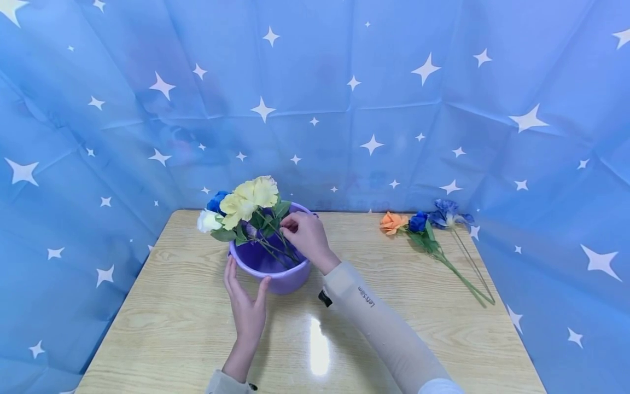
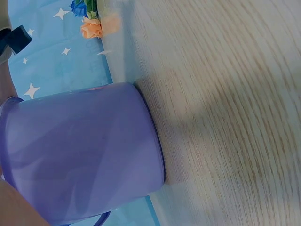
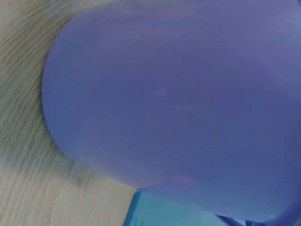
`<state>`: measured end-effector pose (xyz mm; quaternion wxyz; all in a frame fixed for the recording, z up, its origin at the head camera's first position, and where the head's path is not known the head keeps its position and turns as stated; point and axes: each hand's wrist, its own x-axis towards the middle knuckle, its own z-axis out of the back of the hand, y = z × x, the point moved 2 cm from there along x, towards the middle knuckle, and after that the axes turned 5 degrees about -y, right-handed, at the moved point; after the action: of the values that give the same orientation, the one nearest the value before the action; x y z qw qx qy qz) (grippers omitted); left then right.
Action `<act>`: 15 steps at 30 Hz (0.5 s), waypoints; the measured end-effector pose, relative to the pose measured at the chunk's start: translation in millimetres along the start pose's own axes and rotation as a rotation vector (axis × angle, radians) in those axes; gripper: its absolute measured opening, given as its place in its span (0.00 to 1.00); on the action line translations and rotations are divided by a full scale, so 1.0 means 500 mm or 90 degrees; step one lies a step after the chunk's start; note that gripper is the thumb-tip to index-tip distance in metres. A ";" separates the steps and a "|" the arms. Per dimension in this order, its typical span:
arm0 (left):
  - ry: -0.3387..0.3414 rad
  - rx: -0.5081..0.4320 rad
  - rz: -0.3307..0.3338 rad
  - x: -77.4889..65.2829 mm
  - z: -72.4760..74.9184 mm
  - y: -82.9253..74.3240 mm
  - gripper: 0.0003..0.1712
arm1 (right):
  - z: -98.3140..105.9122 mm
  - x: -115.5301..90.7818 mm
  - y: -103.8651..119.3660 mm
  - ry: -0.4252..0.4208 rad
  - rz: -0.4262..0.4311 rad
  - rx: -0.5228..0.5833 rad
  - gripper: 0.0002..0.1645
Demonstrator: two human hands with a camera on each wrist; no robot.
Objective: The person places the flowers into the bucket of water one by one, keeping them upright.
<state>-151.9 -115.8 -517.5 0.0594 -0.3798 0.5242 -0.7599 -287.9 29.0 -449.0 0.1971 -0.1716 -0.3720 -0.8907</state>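
We face a creased blue cloth backdrop (image 1: 334, 65), scattered with white four-pointed stars (image 1: 262, 109), spreading from nine o'clock through twelve to three. Toward six o'clock we have a pale wood-grain table (image 1: 172, 306), with a bright reflection (image 1: 319, 347) gleaming on it.

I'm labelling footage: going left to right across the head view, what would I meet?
White flower → pale yellow flowers → right hand → orange flower → deep blue flower beside it → violet-blue flower.

Head view bright; white glare (image 1: 319, 347) on counter (image 1: 167, 317), in front of bucket (image 1: 283, 283); wrist views dimmer, soft shadows beside bucket.
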 end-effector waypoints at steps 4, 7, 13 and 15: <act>0.000 0.001 0.007 0.000 0.001 -0.011 0.51 | 0.003 -0.001 0.000 -0.011 0.002 0.042 0.05; 0.000 -0.004 0.012 0.002 0.005 -0.045 0.48 | 0.007 0.000 0.001 -0.016 -0.007 0.087 0.06; -0.003 -0.009 0.004 0.005 0.009 -0.080 0.46 | 0.012 0.002 -0.003 -0.027 -0.016 0.125 0.07; -0.004 -0.009 0.002 0.005 0.008 -0.080 0.47 | 0.014 0.002 -0.004 -0.032 -0.015 0.130 0.07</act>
<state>-138.9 -102.6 -481.9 0.0597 -0.3818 0.5298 -0.7549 -288.7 35.1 -445.2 0.1939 -0.1683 -0.4674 -0.8459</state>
